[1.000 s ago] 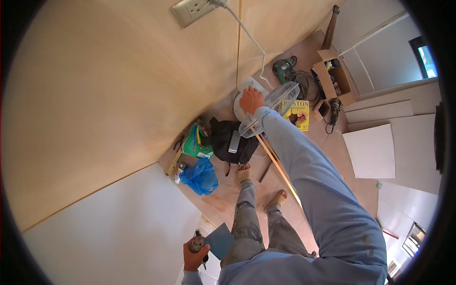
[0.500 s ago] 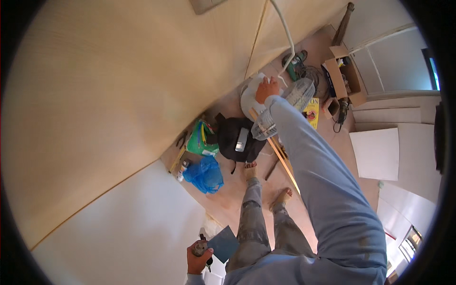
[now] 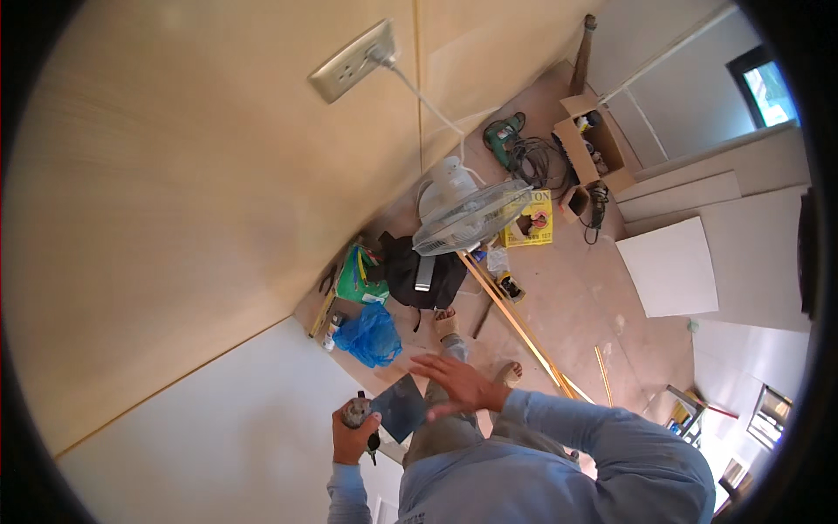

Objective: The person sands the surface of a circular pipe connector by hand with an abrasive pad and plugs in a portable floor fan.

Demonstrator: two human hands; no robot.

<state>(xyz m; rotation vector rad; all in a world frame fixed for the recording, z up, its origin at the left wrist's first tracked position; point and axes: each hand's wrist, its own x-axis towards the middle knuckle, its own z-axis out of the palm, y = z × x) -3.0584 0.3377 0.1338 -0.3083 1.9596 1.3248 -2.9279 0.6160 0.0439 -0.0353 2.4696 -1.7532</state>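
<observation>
My left hand (image 3: 349, 441) is closed round a tool with a worn, round grey end (image 3: 356, 411) and dark parts below it; its exact kind I cannot make out. A dark blue-grey square sheet (image 3: 398, 408) sticks out from the same grip. Beside the sheet's right edge, my right hand (image 3: 460, 382) has its fingers stretched out and holds nothing; whether it touches the sheet I cannot tell. Farther off stands a fan (image 3: 467, 218) with a clear cage and white base, its cord running up to a wall outlet (image 3: 353, 61).
A black bag (image 3: 410, 275), a blue plastic bag (image 3: 371, 336) and a green bag (image 3: 353, 278) lie by the wooden wall. Long wood strips (image 3: 515, 321) cross the floor. Beyond are a yellow box (image 3: 534, 229), a green power tool (image 3: 502, 140) and an open carton (image 3: 602, 148).
My right hand has left the fan's base and come back toward my body, beside the dark sheet. My left hand keeps its grip. The view has shifted, showing the wall outlet.
</observation>
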